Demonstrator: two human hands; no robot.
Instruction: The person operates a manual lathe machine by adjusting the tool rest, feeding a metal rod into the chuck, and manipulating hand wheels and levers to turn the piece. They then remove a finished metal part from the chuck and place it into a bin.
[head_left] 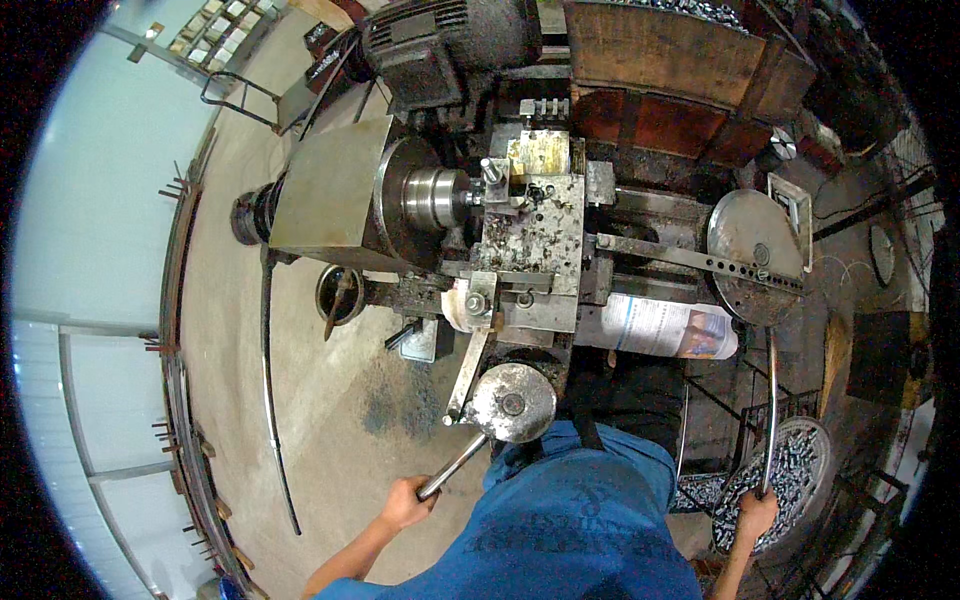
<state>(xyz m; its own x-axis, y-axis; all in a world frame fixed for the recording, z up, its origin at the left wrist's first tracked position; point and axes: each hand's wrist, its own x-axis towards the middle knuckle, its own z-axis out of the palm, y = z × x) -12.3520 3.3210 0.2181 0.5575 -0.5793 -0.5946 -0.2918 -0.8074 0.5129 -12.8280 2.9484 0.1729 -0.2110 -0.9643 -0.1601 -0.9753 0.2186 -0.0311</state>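
Observation:
At the lower middle, my left hand [406,503] is closed around the end of a short metal lever [456,467]. That lever runs up to a round steel disc [513,402] at the front of a lathe's cross slide [532,235]. On the right, my right hand [757,514] grips the low end of a long steel lever [772,400], which reaches up to a large round plate [745,240]. A perforated flat bar [680,253] links this plate to the slide. The bright cylindrical spindle nose [437,199] faces a tool post [497,180]; any workpiece there is too small to make out.
A dark motor [450,45] sits behind the boxy headstock [330,190]. Below my right hand's lever stands a round basket of small metal pieces [800,460]. A printed sheet [665,327] lies under the bar. A dark pot [340,294] and a long rod [268,380] are at left.

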